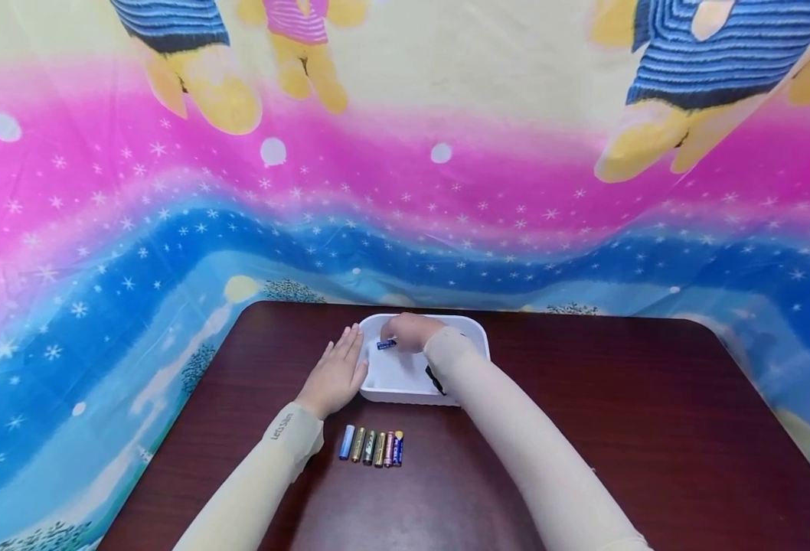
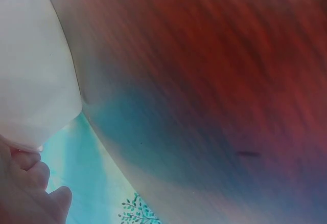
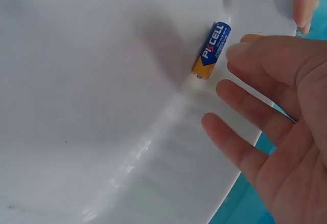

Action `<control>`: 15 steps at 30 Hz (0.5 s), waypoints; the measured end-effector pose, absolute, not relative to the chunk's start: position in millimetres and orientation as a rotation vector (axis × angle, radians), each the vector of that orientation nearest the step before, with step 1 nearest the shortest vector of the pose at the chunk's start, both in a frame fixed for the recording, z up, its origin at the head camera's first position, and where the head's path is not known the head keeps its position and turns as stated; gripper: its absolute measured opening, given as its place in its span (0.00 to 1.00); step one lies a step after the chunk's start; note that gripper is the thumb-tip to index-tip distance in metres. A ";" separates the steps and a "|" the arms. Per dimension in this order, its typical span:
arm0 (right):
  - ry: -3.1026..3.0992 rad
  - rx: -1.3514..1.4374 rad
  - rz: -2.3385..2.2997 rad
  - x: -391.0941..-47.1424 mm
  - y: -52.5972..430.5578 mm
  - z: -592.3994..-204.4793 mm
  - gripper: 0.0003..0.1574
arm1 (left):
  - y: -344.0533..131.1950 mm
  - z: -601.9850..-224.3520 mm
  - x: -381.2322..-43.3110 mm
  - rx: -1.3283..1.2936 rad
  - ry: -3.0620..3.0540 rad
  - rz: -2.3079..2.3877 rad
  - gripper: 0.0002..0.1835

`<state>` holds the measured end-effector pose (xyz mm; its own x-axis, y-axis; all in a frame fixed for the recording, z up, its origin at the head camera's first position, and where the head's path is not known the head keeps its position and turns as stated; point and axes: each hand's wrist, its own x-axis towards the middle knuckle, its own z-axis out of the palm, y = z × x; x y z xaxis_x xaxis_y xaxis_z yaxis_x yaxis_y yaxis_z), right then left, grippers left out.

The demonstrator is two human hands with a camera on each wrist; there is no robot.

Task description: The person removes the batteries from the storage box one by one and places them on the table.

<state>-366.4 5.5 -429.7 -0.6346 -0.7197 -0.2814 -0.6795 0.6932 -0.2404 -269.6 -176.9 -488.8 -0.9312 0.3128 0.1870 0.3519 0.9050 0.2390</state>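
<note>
A white plastic tray (image 1: pixel 398 396) stands at the back of the table. Along its left side my left hand (image 1: pixel 336 375) rests with straight fingers; part of that hand (image 2: pixel 33 191) shows beside the white tray wall (image 2: pixel 38 55) in the left wrist view. My right hand (image 1: pixel 412 333) reaches inside the tray. In the right wrist view a blue and orange PKCELL battery (image 3: pixel 212 50) lies near the tray wall, just beyond the thumb and forefinger of the right hand (image 3: pixel 276 101). The other fingers there are extended and spread.
Several batteries (image 1: pixel 368 447) in different colours stand side by side in a row on the dark brown table (image 1: pixel 625 413), in front of the tray. A printed cloth (image 1: pixel 405 176) with pink and blue bands hangs behind and around the table.
</note>
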 end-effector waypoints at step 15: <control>2.542 -1.013 -0.126 -368.2 -2.9 -436.2 0.24 | -176.0 -485.2 -267.5 -0.510 -2.944 -0.412 0.31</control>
